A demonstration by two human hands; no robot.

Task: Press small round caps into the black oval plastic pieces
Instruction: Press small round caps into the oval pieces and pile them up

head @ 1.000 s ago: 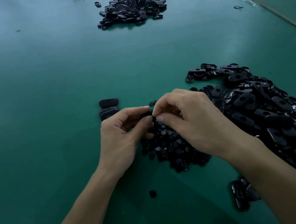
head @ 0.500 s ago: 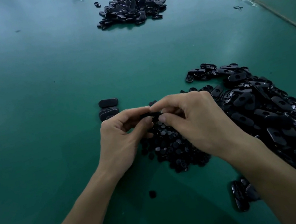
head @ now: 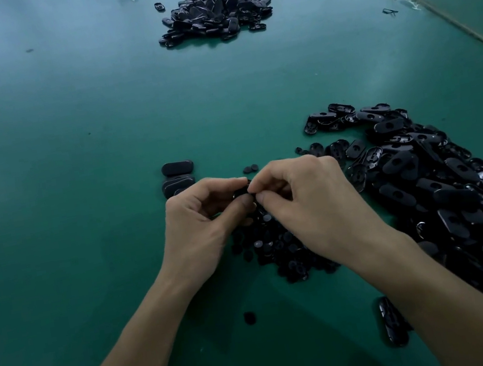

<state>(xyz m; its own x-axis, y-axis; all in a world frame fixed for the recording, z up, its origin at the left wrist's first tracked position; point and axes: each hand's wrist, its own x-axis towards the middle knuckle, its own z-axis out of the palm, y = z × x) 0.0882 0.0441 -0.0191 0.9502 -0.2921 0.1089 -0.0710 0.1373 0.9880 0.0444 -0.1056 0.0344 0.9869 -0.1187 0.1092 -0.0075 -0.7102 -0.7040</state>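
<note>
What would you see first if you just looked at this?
Two hands meet in the middle, the left hand and right hand pinching a small black piece between them. A big heap of black oval pieces sprawls at the right, round caps lie under the hands, and a second heap sits far back.

Green tabletop (head: 75, 177), left hand (head: 199, 224) and right hand (head: 313, 203) pinching one small black piece (head: 240, 192) between them above a pile of round caps (head: 276, 250), heap of oval pieces (head: 439, 183) at right.
</note>
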